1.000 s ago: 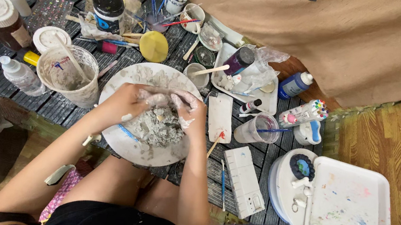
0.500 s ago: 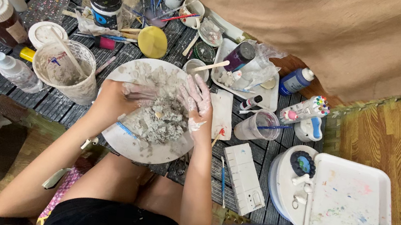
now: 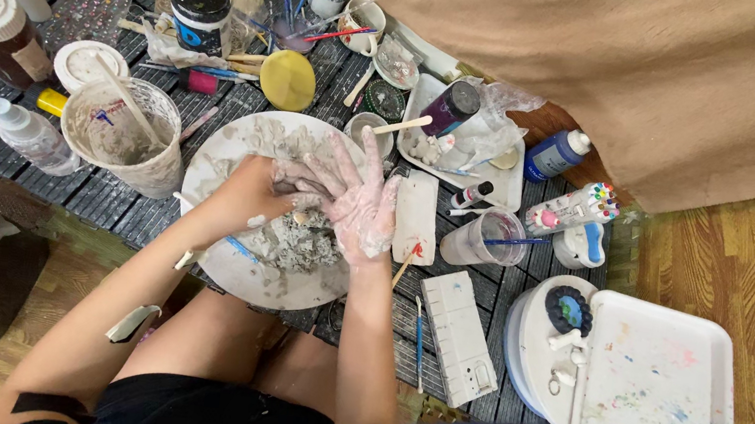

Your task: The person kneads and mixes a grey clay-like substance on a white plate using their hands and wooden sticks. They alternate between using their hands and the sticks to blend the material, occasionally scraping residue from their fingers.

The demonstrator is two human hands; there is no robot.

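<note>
At the frame's centre, the left hand (image 3: 252, 193) curls its fingers around a lump of wet grey clay (image 3: 299, 236) on the round white plate (image 3: 214, 151). The right hand (image 3: 360, 202) spreads clay-coated fingers flat over it.

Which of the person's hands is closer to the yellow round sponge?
Left. The left hand lies just below the yellow round sponge, on the clay plate; the right hand sits below and further right.

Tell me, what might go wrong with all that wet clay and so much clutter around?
The large plate juts over the mat's near edge above the person's legs, so pressing could tip it. The right hand, coated in grey paste, might smear nearby things such as the white rectangular dish. The mixing cup by the left hand could get knocked.
</note>
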